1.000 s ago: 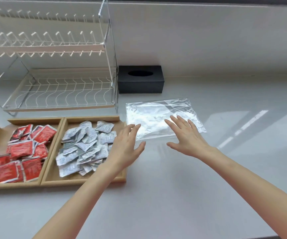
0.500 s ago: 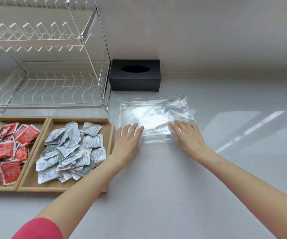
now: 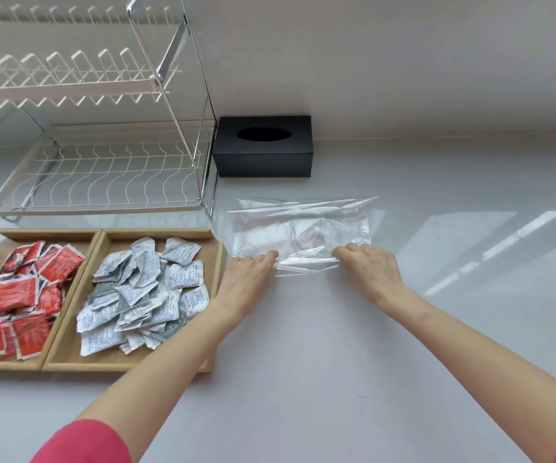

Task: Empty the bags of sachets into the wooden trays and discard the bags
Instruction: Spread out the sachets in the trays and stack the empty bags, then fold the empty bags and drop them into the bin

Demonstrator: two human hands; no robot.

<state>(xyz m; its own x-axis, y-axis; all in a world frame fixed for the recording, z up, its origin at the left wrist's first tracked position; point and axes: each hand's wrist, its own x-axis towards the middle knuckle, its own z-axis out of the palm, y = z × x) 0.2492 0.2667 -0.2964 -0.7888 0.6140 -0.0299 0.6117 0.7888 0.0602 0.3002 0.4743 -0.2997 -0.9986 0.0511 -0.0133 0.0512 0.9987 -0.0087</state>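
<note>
Both hands are on the near edge of the bag (image 3: pixel 303 225): the left hand (image 3: pixel 248 279) pinches the left part of this edge with curled fingers, and the right hand (image 3: pixel 368 269) pinches the right part in the same way. Between them the film is gathered into a small fold.

This bag is clear, thin plastic and looks empty. It lies flat on the counter (image 3: pixel 303 362), just right of the trays and in front of the black box (image 3: pixel 263 147). I judge it very light and soft, with no stiffness, so it will bend and crumple at any touch. It seems also smooth, so flat fingers could slide on it; a pinch on a gathered fold, as now, is the safer hold. It is not fragile, and rolling or squeezing it small should make it easy to discard.

Left of the bag, the white sachets (image 3: pixel 143 292) fill the right tray (image 3: pixel 218 252), and the red sachets (image 3: pixel 19 295) fill the left tray (image 3: pixel 46 232). Behind the trays stands a dish rack (image 3: pixel 103 175).
</note>
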